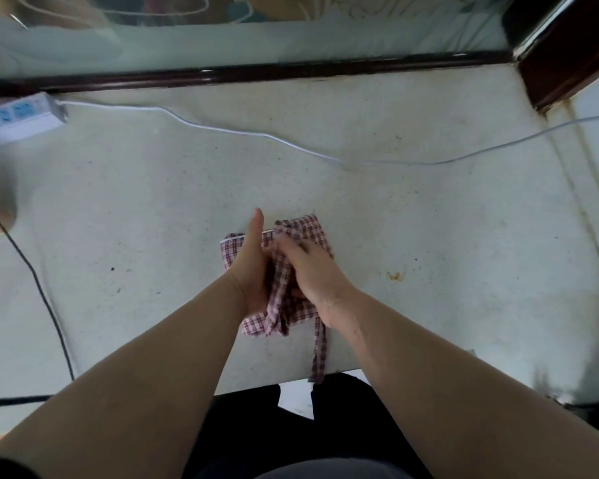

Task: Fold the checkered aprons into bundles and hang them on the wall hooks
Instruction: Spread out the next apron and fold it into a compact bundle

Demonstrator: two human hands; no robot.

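Checkered apron [308,231] hides left hand [251,267] fingers; right hand [312,271] grips it.

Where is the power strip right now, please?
In the head view, the power strip lies at the far-left back of the table, beside the dark rail, its white cable trailing right.

Left grip [251,267] thumb-up, right grip [313,271] curled, forearms converging.
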